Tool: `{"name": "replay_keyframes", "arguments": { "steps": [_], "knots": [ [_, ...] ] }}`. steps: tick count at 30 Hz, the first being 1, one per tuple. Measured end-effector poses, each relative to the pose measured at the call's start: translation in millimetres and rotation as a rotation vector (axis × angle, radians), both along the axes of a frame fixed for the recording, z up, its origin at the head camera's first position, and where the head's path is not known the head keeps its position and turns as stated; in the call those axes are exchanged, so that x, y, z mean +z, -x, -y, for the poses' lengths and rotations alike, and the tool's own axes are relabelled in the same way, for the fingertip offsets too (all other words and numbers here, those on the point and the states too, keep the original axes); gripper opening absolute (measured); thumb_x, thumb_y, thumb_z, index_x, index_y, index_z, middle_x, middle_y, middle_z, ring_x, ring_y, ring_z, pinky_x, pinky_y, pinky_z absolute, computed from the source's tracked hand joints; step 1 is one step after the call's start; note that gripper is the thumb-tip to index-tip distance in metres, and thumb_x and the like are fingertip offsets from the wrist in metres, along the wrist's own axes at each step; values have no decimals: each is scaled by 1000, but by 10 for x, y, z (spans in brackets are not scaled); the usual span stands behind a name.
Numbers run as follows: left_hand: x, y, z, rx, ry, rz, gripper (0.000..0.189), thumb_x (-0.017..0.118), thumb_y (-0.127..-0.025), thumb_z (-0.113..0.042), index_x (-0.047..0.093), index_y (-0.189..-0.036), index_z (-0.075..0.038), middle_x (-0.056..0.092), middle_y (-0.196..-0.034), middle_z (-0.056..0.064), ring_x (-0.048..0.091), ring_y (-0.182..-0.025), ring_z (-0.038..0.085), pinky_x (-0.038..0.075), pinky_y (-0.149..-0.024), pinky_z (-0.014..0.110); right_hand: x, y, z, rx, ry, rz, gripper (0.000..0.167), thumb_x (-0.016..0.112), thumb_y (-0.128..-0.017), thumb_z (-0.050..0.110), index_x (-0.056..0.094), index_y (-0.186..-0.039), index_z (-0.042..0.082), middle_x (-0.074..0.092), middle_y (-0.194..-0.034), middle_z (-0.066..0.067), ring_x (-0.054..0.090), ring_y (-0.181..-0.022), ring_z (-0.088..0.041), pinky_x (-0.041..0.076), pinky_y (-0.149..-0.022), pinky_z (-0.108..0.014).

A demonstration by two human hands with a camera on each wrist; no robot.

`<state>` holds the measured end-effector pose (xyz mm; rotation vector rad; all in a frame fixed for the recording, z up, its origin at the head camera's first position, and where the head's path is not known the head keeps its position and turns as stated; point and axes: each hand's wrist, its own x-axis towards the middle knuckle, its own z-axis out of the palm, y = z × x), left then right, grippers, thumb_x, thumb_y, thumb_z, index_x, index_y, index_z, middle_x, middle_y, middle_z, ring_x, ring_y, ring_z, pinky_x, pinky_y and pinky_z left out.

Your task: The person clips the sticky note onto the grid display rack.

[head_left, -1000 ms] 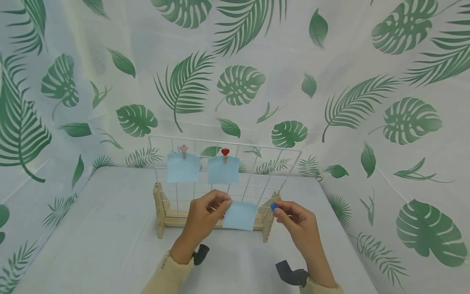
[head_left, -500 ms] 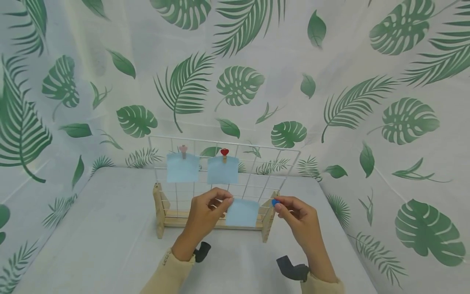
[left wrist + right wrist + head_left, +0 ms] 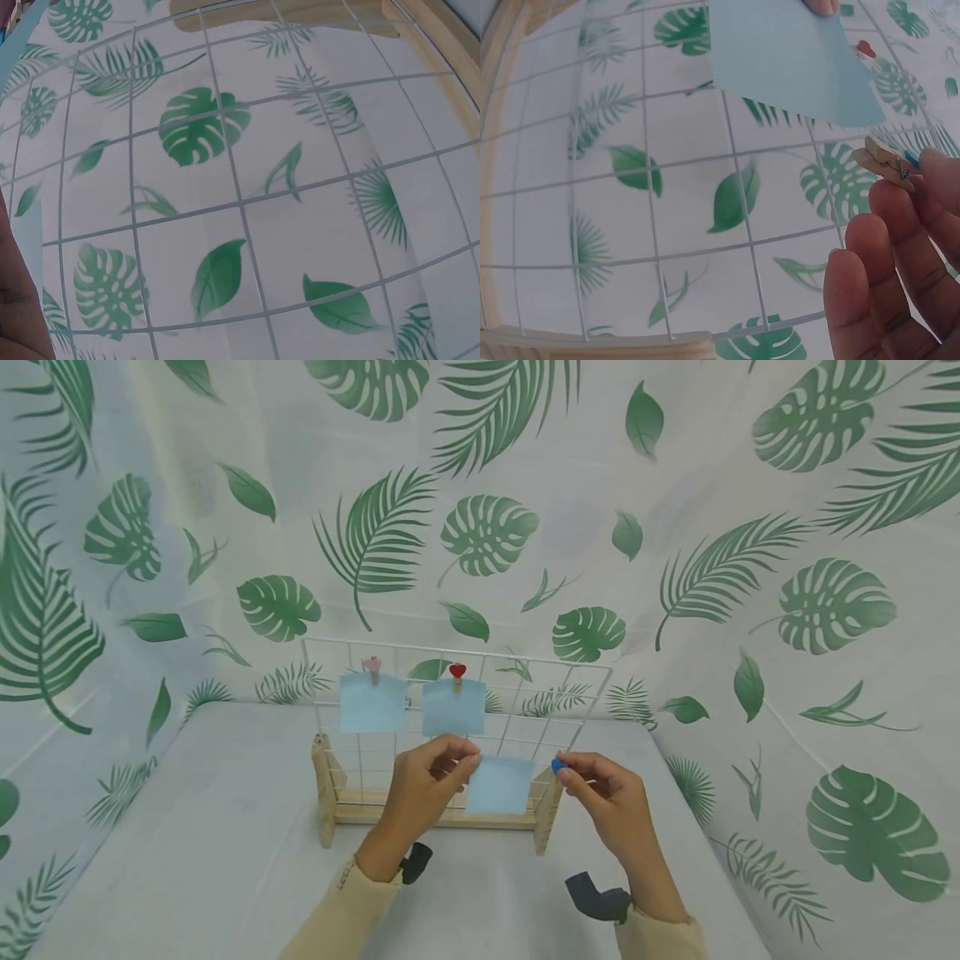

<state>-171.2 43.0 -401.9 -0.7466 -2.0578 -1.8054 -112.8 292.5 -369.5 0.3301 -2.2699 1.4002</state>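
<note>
My left hand (image 3: 427,785) pinches a light blue paper square (image 3: 501,787) by its upper left corner. The sheet hangs in front of the lower right part of a white wire grid (image 3: 517,727). To the right of the paper, my right hand (image 3: 613,802) pinches a small wooden clothespin (image 3: 891,163) with a blue piece on it, between thumb and index finger. Its other fingers (image 3: 847,289) are partly extended. In the right wrist view the clothespin is just below the paper's corner, apart from it. Most of the left hand lies outside the left wrist view.
Two more blue squares hang from the grid, the left under a pink clothespin (image 3: 372,668), the other under a red heart clothespin (image 3: 457,675). A wooden stand (image 3: 324,789) holds the grid on the white table (image 3: 202,827). Leaf-printed cloth (image 3: 570,535) surrounds it.
My left hand and its paper square have moved up and slightly right. My right hand, with the clothespin, has risen a little. The hung squares stay in place.
</note>
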Motion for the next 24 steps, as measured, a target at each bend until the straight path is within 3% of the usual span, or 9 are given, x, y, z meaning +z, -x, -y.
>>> {"name": "replay_keyframes", "arguments": {
  "steps": [8, 18, 24],
  "knots": [
    [76, 46, -26, -4, -13, -42, 4, 78, -101, -8, 78, -102, -4, 77, -87, 6, 70, -64, 15, 63, -62, 27, 61, 25, 7, -14, 0, -1, 14, 72, -99, -6, 78, -111, -5, 77, -97, -5, 68, -81, -11, 59, -76, -17],
    [171, 92, -43, -13, -13, -66, 6, 77, -101, -8, 78, -102, -2, 76, -86, 6, 73, -68, 18, 64, -64, 27, 99, 51, -8, 7, 10, -31, 15, 71, -98, -9, 77, -112, -7, 74, -99, 12, 67, -82, -7, 58, -76, -15],
    [208, 115, -68, -35, -33, -61, 5, 77, -101, -6, 78, -103, -1, 77, -87, 9, 74, -68, 19, 64, -66, 28, 133, 75, -22, 12, 10, -47, 16, 71, -98, -10, 77, -112, -7, 74, -101, 15, 66, -87, -3, 58, -78, -15]
  ]
}}
